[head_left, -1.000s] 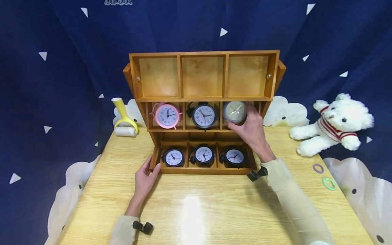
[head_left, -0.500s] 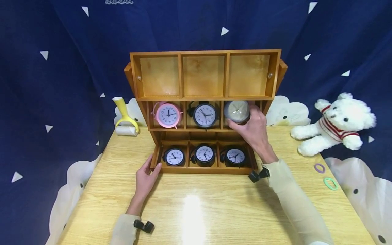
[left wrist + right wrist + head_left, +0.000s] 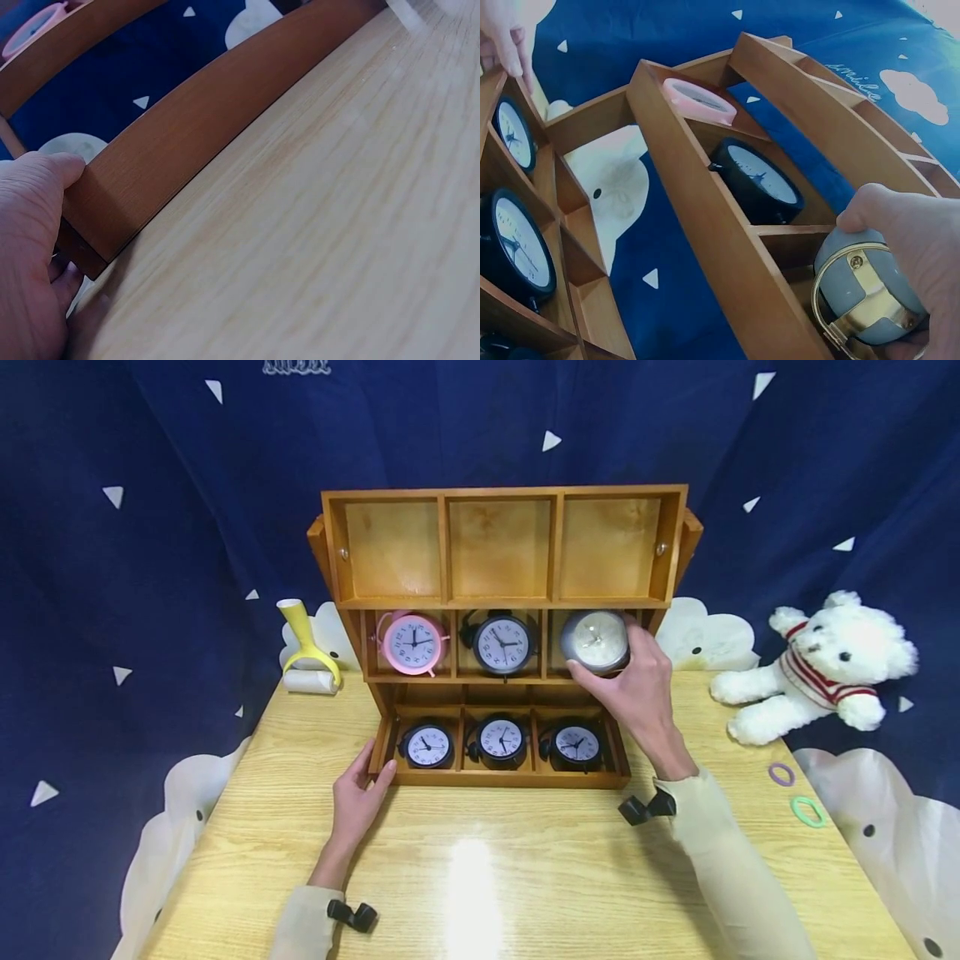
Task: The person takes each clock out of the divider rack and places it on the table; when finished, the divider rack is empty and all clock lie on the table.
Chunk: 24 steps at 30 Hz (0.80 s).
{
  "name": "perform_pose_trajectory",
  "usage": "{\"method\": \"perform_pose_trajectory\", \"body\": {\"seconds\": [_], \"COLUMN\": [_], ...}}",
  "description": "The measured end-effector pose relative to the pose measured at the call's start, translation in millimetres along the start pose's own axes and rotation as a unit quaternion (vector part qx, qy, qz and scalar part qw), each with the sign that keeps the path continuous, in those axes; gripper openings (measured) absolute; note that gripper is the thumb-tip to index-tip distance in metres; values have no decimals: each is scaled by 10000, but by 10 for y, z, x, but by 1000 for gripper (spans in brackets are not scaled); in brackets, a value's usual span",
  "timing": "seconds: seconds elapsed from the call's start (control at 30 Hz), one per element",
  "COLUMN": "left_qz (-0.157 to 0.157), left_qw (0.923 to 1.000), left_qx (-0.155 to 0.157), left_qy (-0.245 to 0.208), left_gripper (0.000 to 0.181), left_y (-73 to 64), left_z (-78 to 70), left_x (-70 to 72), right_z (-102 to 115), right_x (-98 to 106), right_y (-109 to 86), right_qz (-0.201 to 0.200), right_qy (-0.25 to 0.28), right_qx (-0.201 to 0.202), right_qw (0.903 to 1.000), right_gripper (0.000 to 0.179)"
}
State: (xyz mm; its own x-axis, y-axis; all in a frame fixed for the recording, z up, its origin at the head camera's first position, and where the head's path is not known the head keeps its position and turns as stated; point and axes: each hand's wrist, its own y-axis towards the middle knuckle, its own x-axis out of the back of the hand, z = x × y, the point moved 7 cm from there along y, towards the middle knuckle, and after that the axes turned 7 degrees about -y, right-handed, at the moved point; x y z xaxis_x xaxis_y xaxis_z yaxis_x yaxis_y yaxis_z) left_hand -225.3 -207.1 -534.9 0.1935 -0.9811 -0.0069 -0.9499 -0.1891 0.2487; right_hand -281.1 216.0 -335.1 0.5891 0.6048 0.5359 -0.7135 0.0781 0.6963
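Observation:
A tiered wooden organizer (image 3: 500,781) with divided compartments stands on the table. My right hand (image 3: 637,693) grips a grey round clock (image 3: 596,642) between thumb and fingers, in the right compartment of the middle tier. The right wrist view shows the clock's rounded grey body with a gold-coloured bracket (image 3: 874,296). Beside it sit a black clock (image 3: 501,644) in the middle compartment and a pink clock (image 3: 411,643) in the left one. Three black clocks, one of them in the middle (image 3: 500,739), fill the lowest tier. My left hand (image 3: 358,797) holds that tier's front left corner, thumb at the front board.
The top tier (image 3: 497,547) has three bare compartments. A yellow-handled lint roller (image 3: 306,652) lies at the back left. At the right are a white teddy bear (image 3: 821,660), a purple ring (image 3: 781,773) and a green ring (image 3: 807,811). A dark blue curtain (image 3: 480,427) hangs behind.
My right hand has moved to the right with the grey clock, which has shifted from the compartment's left side toward its right. The left hand stays at the organizer's corner.

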Motion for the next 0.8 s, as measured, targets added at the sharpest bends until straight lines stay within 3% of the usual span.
{"method": "perform_pose_trajectory", "body": {"seconds": [0.23,0.8], "left_qz": [57,26], "left_qw": [9999,9999], "left_qx": [-115,-65], "left_qy": [65,98], "left_gripper": [61,60], "left_y": [0,-5], "left_z": [-44,-69], "left_x": [-14,-8], "right_z": [-16,-141], "right_x": [116,423], "right_y": [-43,-242], "right_qz": [-29,-217], "right_qy": [-12,-145], "right_qx": [-87,-309], "right_qw": [10000,9992], "right_gripper": [85,78]}}
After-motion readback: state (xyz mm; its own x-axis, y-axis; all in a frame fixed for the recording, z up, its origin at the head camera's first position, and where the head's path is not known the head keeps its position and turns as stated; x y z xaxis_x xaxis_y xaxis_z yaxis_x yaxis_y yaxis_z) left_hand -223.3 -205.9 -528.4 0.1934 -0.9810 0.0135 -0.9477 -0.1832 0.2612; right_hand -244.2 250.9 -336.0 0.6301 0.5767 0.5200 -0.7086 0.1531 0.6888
